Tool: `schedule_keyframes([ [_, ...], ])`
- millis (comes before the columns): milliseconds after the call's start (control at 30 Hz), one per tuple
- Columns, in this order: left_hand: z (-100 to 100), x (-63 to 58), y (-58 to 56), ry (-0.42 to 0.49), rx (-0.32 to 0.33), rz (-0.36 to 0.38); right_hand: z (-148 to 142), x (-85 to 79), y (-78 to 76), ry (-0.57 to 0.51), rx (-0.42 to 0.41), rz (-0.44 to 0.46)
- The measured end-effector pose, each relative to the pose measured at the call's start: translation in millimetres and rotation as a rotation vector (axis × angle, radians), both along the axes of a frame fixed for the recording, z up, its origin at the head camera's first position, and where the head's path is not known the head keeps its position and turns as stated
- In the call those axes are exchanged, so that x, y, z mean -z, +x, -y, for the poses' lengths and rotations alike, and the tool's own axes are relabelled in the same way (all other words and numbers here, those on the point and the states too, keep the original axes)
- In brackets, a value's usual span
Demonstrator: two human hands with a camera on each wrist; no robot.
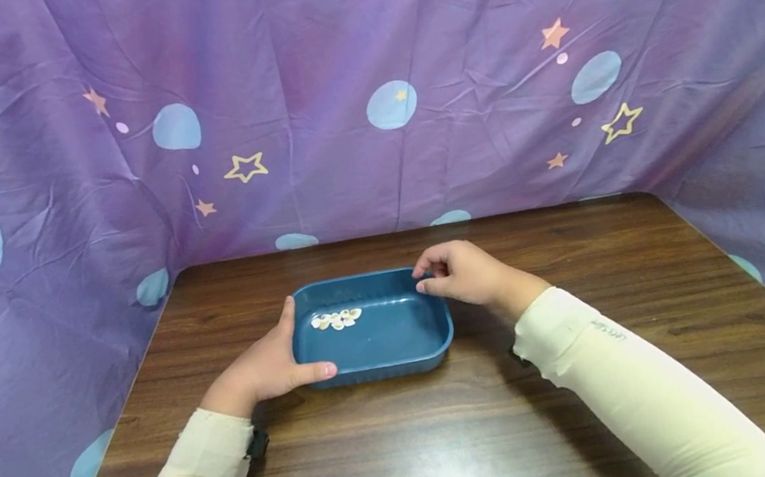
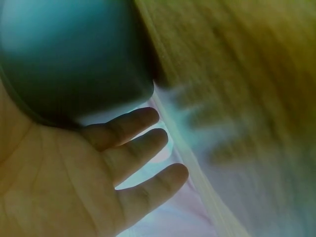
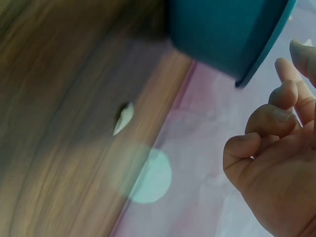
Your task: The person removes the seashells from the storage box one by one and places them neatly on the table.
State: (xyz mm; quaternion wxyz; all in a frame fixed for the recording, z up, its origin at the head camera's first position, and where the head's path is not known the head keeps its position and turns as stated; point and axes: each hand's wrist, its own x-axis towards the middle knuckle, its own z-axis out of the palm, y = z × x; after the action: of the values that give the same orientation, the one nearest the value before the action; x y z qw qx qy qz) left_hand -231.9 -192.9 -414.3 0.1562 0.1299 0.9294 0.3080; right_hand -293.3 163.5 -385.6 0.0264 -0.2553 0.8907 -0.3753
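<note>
A blue rectangular tray [image 1: 399,339] sits on the wooden table. Small cream-white shell-like pieces [image 1: 337,320], several of them, lie bunched on its floor toward the left. My left hand [image 1: 275,361] holds the tray's left end, thumb along the near rim and forefinger at the far corner; its other fingers [image 2: 136,153] extend loosely below the rim. Over the far right corner hovers my right hand [image 1: 460,273], thumb and forefinger apart with nothing visible between them, the other fingers [image 3: 271,121] loosely bent. One white piece [image 3: 125,118] lies on the table in the right wrist view.
The brown wooden table [image 1: 381,448] extends around the tray. A purple curtain [image 1: 299,48] with stars and blue ovals hangs behind and along both sides of it. Pale sleeves [image 1: 634,383] cover both forearms.
</note>
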Motion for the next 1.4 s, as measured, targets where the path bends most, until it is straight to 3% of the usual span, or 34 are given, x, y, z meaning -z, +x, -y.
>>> schedule_keyframes([
  [400,2.4,-1.9,2.6,-0.006,-0.003,0.006,34.1,-3.6,1.5,0.059,-0.08,-0.075],
  [800,1.2,-8.0,4.0,0.003,0.002,0.025,61.0,0.4,-6.0,0.118,-0.101,-0.09],
  [1167,2.1,-4.0,0.0,-0.002,0.008,0.026,81.2,6.3,-11.9,0.165,-0.126,-0.062],
  [1400,0.2,-2.2,0.2,-0.014,0.0,0.03,89.7,12.5,-11.2,0.187,-0.121,0.01],
])
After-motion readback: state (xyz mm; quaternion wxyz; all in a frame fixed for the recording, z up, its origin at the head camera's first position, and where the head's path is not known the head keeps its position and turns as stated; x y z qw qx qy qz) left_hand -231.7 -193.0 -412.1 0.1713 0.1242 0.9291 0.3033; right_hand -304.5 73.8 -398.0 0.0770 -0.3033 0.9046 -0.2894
